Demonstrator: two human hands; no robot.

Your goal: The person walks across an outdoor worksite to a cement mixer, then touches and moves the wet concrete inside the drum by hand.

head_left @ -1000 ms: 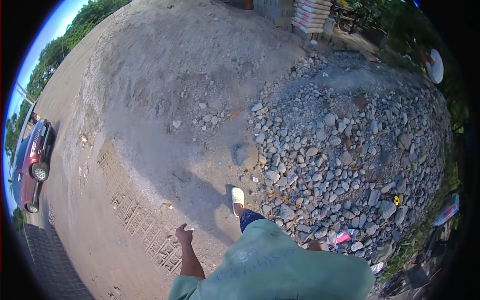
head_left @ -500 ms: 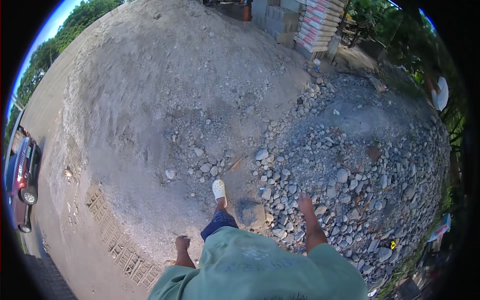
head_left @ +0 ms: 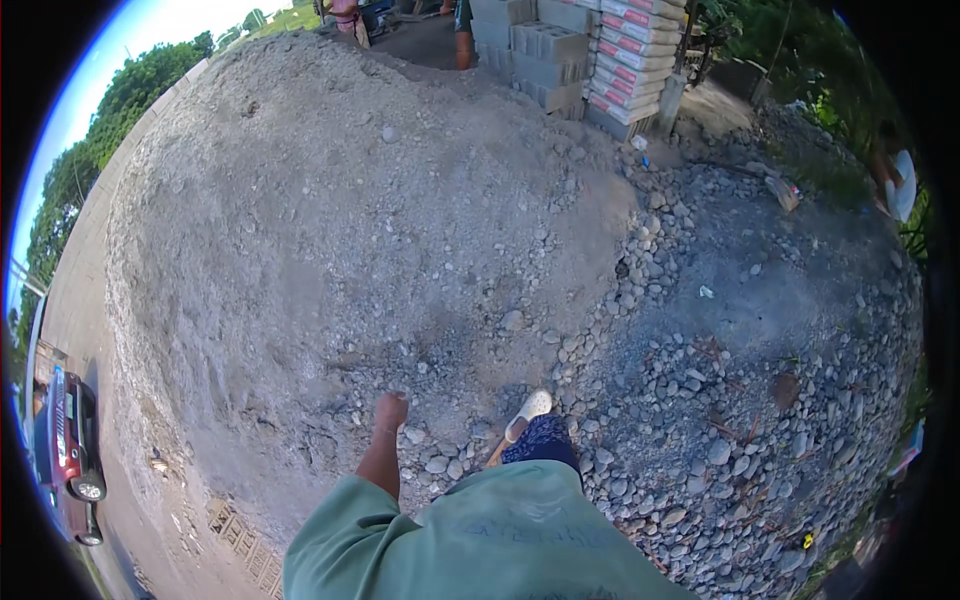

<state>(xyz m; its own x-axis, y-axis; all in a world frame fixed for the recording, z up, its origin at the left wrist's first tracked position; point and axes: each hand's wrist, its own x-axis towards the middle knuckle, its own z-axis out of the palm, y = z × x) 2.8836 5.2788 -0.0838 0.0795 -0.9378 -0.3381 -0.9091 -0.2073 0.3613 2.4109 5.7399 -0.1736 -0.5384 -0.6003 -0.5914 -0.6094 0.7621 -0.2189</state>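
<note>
Gravel ground (head_left: pixel 760 420) lies under the left hand (head_left: pixel 390 410), whose fingers are curled into an empty fist beside the white shoe (head_left: pixel 528 412), with a grey sand heap (head_left: pixel 350 230) ahead, stacked red-and-white sacks (head_left: pixel 645 45) and grey blocks (head_left: pixel 535 50) behind it, while the right hand is hidden.
</note>
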